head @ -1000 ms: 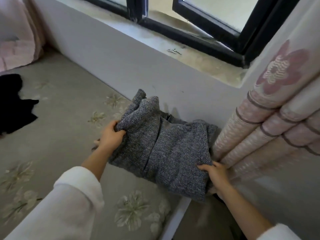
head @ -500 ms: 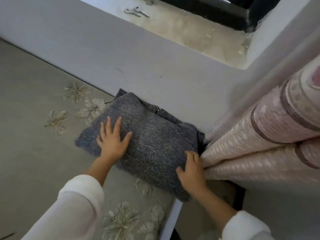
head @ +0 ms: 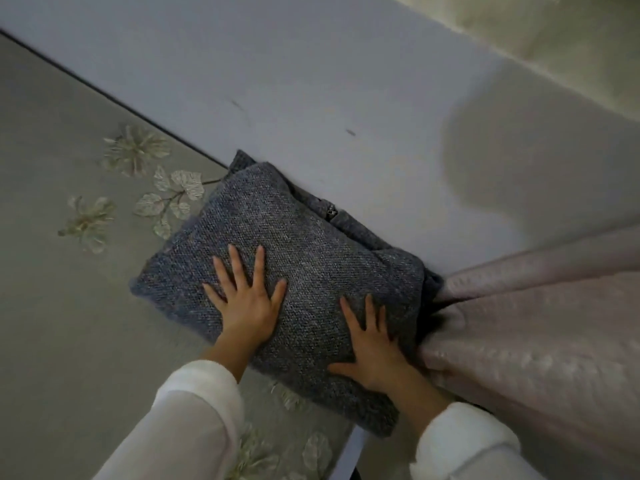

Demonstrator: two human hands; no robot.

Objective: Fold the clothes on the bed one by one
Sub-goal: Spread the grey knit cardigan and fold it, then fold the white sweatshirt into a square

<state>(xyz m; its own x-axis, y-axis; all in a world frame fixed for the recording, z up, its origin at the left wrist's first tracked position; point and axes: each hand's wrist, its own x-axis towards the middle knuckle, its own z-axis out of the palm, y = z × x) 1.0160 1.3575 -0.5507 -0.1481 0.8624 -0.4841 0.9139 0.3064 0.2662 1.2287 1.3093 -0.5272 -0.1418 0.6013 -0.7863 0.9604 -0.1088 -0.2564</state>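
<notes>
1. Where the view starts at the left, the bed (head: 69, 323) shows a grey-green sheet, with pale stitched flowers (head: 135, 154) near its far edge and more along the near edge.
2. A white left sleeve (head: 183, 424) rises from the bottom edge and ends at the wrist.
3. The left hand (head: 247, 303) lies palm down on the knit (head: 304, 244), fingers straight and spread, gripping nothing. It presses on the top face, left of the middle.
4. The knit is a grey-blue garment folded into a thick, roughly square bundle. It sits at the bed's corner. Its far side is against the wall (head: 311, 81), its right side touches the curtain (head: 536, 323), and its near corner reaches the bed's white edge.
5. A small metal zip (head: 331, 213) shows in a fold on the knit's far side, next to the wall.
6. The right hand (head: 372, 348) also lies flat and palm down, fingers straight and apart, thumb out to the left, holding nothing. It presses the near right part of the knit, just beside the curtain.
7. A white right sleeve (head: 460, 441) comes in from the bottom edge.
8. The wall is pale grey-blue with a few small dark marks and runs diagonally behind the bed.
9. The curtain is pinkish, hangs in gathered folds at the right, and is blurred.
10. A pale sill (head: 554, 36) fills the top right corner, too blurred for detail.
</notes>
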